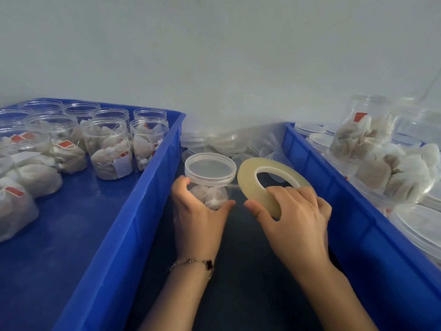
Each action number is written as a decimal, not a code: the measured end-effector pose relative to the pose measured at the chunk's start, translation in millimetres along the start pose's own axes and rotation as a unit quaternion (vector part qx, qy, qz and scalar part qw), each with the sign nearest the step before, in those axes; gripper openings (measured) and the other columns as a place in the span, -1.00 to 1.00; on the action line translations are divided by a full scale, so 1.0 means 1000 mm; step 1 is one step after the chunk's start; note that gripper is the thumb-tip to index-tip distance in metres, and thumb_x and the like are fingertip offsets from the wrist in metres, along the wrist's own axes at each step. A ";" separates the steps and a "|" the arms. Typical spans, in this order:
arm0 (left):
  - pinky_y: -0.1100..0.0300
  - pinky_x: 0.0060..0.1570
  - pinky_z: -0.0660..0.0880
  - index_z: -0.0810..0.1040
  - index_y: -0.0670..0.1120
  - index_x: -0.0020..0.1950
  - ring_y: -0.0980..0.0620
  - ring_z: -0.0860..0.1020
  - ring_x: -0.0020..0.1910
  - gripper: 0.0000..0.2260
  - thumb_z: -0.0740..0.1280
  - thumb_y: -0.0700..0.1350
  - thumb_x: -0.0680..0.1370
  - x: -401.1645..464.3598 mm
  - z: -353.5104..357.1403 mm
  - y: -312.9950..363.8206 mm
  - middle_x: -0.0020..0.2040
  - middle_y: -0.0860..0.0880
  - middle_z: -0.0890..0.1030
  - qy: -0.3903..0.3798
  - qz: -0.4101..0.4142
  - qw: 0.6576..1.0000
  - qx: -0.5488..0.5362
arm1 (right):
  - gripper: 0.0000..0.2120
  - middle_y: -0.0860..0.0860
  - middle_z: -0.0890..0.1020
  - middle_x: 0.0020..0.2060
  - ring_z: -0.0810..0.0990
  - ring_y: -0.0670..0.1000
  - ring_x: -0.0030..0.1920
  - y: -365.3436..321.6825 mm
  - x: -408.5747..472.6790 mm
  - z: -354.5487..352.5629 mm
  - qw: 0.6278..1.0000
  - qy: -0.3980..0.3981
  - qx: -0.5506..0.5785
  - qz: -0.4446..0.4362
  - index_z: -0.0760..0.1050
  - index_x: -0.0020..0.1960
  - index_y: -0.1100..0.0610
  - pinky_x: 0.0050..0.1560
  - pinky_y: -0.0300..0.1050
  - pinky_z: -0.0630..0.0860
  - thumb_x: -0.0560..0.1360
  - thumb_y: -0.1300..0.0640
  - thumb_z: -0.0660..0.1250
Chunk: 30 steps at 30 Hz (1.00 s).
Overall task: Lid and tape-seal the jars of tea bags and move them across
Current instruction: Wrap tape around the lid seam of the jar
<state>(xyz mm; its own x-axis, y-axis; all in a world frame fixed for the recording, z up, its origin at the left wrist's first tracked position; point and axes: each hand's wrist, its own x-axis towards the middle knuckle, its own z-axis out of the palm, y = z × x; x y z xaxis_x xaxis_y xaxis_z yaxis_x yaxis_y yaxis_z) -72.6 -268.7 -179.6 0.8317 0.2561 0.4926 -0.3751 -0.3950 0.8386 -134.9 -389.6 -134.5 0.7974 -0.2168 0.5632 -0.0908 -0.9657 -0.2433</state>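
A clear jar of tea bags [210, 195] with a clear lid [210, 168] on it stands on the dark table between two blue crates. My left hand [198, 218] grips the jar's body from the near side. My right hand [293, 216] holds a roll of clear tape [260, 182], fingers through its hole and thumb on the outer edge. A thin strip of tape runs from the roll to the jar just under the lid.
The left blue crate [133, 211] holds several open jars of tea bags [108, 149]. The right blue crate [334, 187] holds several lidded jars [391, 175], some lying on their sides. Loose clear lids [224, 142] are piled at the back by the wall.
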 end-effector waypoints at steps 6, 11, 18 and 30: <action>0.07 -0.02 0.46 0.17 0.15 0.28 -0.06 0.47 0.17 -0.21 0.59 0.02 0.23 -0.010 -0.009 0.003 0.27 -0.14 0.44 0.002 0.079 0.997 0.021 | -0.25 -0.15 0.59 -0.04 0.41 -0.04 0.12 0.010 0.009 -0.006 0.999 -0.014 -0.033 0.011 0.55 0.11 -0.06 0.14 -0.03 0.09 0.32 -0.45 -0.19; 0.26 -0.09 0.36 0.26 0.22 0.27 0.38 0.35 -0.02 -0.27 0.51 0.14 0.18 -0.011 -0.026 0.014 0.16 0.14 0.46 -0.027 0.077 0.997 0.015 | -0.25 -0.11 0.61 -0.01 0.42 -0.01 0.13 0.018 0.011 -0.006 1.000 0.001 -0.023 0.012 0.56 0.13 -0.04 0.07 -0.02 0.08 0.31 -0.45 -0.15; 0.31 -0.12 0.44 0.36 0.46 0.04 0.32 0.51 -0.02 -0.37 0.56 0.18 0.08 -0.017 -0.039 0.019 0.04 0.26 0.53 -0.076 -0.041 0.991 -0.101 | -0.45 -0.26 0.44 -0.12 0.32 -0.14 -0.02 0.027 0.016 -0.001 0.997 -0.075 -0.015 -0.005 0.41 0.28 -0.16 -0.07 -0.12 0.00 0.46 -0.37 -0.06; 0.22 -0.24 0.60 0.53 0.34 -0.01 0.11 0.67 -0.11 -0.45 0.57 0.02 0.06 -0.013 -0.051 0.035 -0.05 0.16 0.67 -0.172 -0.118 0.944 -0.255 | -0.90 -0.15 0.46 -0.29 0.40 -0.11 -0.20 0.037 0.019 0.009 0.998 -0.048 0.026 -0.022 0.48 -0.08 -0.08 0.11 -0.03 0.28 0.54 0.11 0.27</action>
<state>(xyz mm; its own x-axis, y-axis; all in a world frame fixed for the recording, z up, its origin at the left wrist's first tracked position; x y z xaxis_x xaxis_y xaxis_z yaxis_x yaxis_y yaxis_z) -117.3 -240.6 -144.3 0.9675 -0.0520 0.2475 -0.2387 0.1363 0.9615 -117.3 -428.0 -140.1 0.8537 -0.1577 0.4963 -0.0259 -0.9647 -0.2620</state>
